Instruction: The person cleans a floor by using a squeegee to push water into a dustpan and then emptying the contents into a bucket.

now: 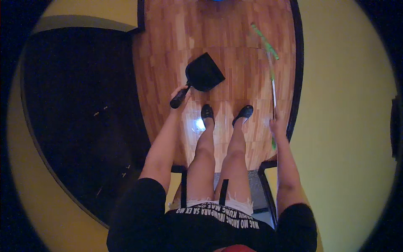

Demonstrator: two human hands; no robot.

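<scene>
My left hand is closed round the handle of a black dustpan, whose pan is held out over the wood-look floor ahead of my feet. On the other side, my right hand grips the thin pole of a long-handled green and white tool, perhaps a broom or squeegee. Its narrow green head lies ahead and to the right, slanting across the floor; a green end of the pole shows below my hand. Whether the head touches the floor cannot be told.
A yellow wall with dark skirting runs along the right. A large, dark cabinet or panel with small metal fittings stands on the left. My feet wear black shoes. A dark-framed doorway and grey floor are behind them.
</scene>
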